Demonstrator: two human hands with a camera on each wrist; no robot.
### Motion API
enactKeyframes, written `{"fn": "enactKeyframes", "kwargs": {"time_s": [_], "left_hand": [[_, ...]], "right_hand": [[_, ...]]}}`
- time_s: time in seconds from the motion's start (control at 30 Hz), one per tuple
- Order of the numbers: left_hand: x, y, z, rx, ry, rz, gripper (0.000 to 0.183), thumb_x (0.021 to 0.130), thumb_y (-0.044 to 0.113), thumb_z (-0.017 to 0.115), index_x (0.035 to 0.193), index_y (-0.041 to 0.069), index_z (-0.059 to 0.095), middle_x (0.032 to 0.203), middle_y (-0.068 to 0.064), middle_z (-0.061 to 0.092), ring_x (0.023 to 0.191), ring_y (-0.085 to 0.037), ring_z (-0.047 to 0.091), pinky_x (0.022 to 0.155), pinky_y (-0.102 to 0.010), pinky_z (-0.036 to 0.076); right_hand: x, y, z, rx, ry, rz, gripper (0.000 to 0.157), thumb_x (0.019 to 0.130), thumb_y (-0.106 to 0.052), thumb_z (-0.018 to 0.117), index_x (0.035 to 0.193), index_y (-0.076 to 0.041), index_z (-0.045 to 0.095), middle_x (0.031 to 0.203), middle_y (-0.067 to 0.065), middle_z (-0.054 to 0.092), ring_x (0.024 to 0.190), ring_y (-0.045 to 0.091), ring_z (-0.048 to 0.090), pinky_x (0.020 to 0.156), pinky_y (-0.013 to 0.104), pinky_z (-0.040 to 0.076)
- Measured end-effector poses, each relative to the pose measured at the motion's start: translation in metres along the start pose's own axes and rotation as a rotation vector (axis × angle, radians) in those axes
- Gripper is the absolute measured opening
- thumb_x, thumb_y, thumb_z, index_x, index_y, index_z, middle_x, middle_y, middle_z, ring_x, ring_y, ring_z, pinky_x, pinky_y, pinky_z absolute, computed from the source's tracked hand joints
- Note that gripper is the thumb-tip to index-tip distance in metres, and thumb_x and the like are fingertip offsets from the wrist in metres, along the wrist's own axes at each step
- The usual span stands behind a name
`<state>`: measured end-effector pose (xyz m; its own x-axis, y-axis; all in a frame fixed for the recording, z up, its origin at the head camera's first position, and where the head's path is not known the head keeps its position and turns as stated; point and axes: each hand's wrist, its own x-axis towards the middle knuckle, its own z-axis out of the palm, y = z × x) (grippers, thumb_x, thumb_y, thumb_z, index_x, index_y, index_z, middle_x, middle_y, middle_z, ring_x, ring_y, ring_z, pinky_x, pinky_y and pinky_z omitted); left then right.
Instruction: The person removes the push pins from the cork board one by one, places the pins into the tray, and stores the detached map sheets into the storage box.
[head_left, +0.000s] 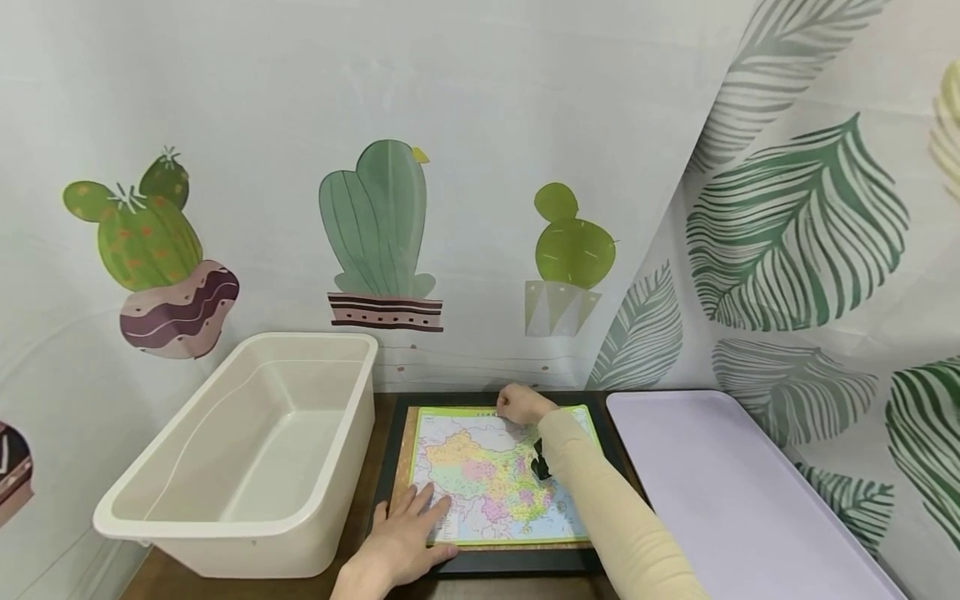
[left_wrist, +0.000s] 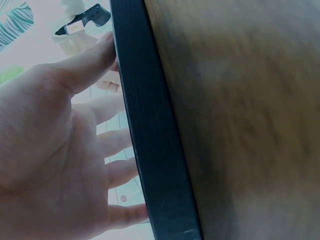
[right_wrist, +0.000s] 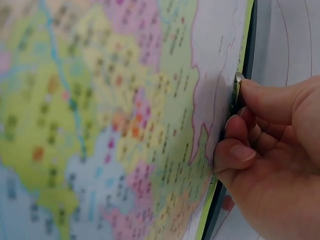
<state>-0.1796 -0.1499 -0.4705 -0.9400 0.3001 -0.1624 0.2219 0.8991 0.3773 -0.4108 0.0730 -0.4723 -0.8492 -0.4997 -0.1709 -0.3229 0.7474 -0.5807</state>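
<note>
A colourful map (head_left: 480,475) with a green border lies on a black-framed board (head_left: 517,563) with a brown surface. At the map's lower left my left hand (head_left: 405,537) rests with fingers spread; in the left wrist view that hand (left_wrist: 65,145) reaches past the black frame edge. My right hand (head_left: 523,404) is at the map's top edge, fingers curled. The right wrist view shows this hand (right_wrist: 270,140) with thumb and forefinger at a small silver thing, apparently a thumbtack (right_wrist: 239,77), against the map's border. The fingers hide most of it.
A deep cream tub (head_left: 345,450) stands left of the board, and a pale lilac tray (head_left: 720,483) lies to its right. A patterned curtain (head_left: 480,250) hangs close behind. Beneath is a dark brown wooden table (head_left: 187,586).
</note>
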Motion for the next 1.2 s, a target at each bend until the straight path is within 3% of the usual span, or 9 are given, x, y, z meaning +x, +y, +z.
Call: {"fn": "enactKeyframes", "kwargs": {"time_s": [0.13,0.27,0.47,0.57,0.83,1.2], "left_hand": [[0.000,0.000,-0.001,-0.002,-0.004,0.000,0.071,0.088,0.056,0.062,0.144,0.013,0.050,0.152,-0.019,0.036,0.139,-0.046,0.028,0.100,-0.076,0.019],[0.000,-0.001,-0.001,-0.008,-0.014,-0.005,0.072,0.088,0.056,0.062,0.144,0.013,0.050,0.152,-0.019,0.035,0.140,-0.046,0.027,0.100,-0.076,0.018],[0.001,-0.002,0.001,-0.006,-0.015,-0.005,0.072,0.088,0.057,0.062,0.145,0.014,0.049,0.153,-0.019,0.035,0.140,-0.046,0.027,0.100,-0.076,0.018],[0.001,-0.002,0.002,0.001,-0.013,-0.007,0.072,0.088,0.057,0.062,0.145,0.014,0.049,0.153,-0.019,0.035,0.140,-0.045,0.027,0.100,-0.076,0.018],[0.002,-0.002,0.003,-0.001,-0.009,-0.003,0.072,0.088,0.057,0.062,0.145,0.013,0.049,0.153,-0.019,0.035,0.140,-0.046,0.027,0.100,-0.077,0.017],[0.000,-0.001,0.001,-0.007,-0.018,-0.007,0.073,0.089,0.057,0.062,0.145,0.013,0.049,0.153,-0.019,0.034,0.140,-0.046,0.026,0.100,-0.077,0.016]], "right_hand": [[0.000,0.000,-0.001,0.031,-0.009,-0.002,0.024,0.103,-0.013,0.051,0.087,-0.004,0.066,0.075,0.005,0.057,0.056,0.014,0.041,0.054,0.030,0.039],[-0.001,0.000,0.000,0.092,-0.012,-0.021,0.024,0.104,-0.012,0.050,0.088,-0.001,0.066,0.088,0.003,0.061,0.058,0.015,0.041,0.055,0.031,0.039],[-0.004,0.003,0.001,0.152,0.022,-0.008,0.018,0.103,-0.011,0.050,0.097,-0.008,0.067,0.105,0.003,0.063,0.077,0.016,0.052,0.067,0.033,0.044],[-0.005,0.004,0.001,0.157,0.039,-0.006,0.018,0.104,-0.012,0.050,0.100,-0.008,0.067,0.104,0.002,0.063,0.082,0.016,0.054,0.071,0.034,0.045],[-0.015,0.004,0.002,0.207,0.074,-0.032,0.018,0.104,-0.013,0.050,0.104,-0.003,0.065,0.097,0.006,0.062,0.073,0.017,0.049,0.066,0.033,0.043],[-0.046,-0.009,-0.010,0.100,0.126,-0.165,0.020,0.105,-0.014,0.047,0.107,0.000,0.062,0.096,0.016,0.062,0.067,0.016,0.047,0.064,0.035,0.042]]}}
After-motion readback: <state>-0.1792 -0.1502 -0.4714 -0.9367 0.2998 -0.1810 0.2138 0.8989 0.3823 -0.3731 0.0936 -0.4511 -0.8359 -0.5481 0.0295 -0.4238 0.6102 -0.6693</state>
